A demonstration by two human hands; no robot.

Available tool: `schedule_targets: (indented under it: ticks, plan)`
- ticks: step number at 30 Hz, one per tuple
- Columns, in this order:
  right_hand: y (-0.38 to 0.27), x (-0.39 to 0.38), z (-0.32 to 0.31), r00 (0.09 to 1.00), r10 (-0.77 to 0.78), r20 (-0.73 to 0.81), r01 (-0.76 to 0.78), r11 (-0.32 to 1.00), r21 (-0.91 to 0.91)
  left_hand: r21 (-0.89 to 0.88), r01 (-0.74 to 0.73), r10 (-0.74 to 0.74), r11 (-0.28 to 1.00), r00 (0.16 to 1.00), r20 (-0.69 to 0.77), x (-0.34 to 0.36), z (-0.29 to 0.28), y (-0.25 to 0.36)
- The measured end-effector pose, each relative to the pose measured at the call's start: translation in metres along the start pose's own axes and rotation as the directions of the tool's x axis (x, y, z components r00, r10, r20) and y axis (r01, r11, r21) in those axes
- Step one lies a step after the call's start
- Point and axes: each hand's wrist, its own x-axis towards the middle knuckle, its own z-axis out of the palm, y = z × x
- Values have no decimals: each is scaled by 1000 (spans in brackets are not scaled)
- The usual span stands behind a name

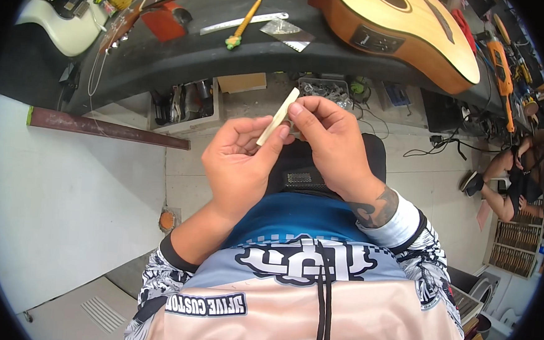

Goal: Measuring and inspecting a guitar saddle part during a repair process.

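Observation:
Between my two hands, above my lap, is a slim cream-coloured strip, tilted with its upper end to the right. The fingers and thumb of my left hand are closed on its lower part. At its upper end, my right hand pinches it between thumb and bent fingers; some fingertips are hidden behind it. On the dark bench beyond lie a yellow pencil with a green figure on its end, a steel ruler under it and a small clear plastic bag.
An acoustic guitar lies across the bench, with a red block by its neck. A white electric guitar is at far left. Below the bench stand bins of tools. At right, cables trail and another person's legs show.

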Motion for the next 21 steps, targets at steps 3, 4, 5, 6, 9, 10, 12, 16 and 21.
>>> schedule_targets:
  ticks: [3,4,5,6,9,10,12,16,21]
  plan:
    - [-4,-8,-10,999,-29,39,28,999,42,27,-14,13,1000,999,39,-8,11,1]
    - [-5,-9,-14,999,-32,33,30,999,42,76,-12,7,997,997,72,-9,13,2]
    - [-7,-10,-19,998,-13,58,10,998,65,33,23,-27,999,990,137,-11,13,5]
    - [-8,-10,-23,996,6,86,-13,996,86,72,14,-28,997,980,196,-13,12,7]
    - [-8,-9,-33,993,-91,80,95,994,-54,-20,118,-114,993,981,154,-13,5,5]
    - [-6,-8,-38,993,-83,81,87,994,-58,-60,178,-170,982,978,118,-9,4,8]
    - [-3,-4,-47,949,-290,124,315,889,-332,19,192,-193,981,973,125,3,2,13]
    - [-25,6,-51,871,-398,288,491,682,-542,211,57,-89,976,985,145,30,6,13]
    - [-44,26,-61,820,-467,332,560,533,-634,276,-75,-23,958,942,335,62,19,-1]
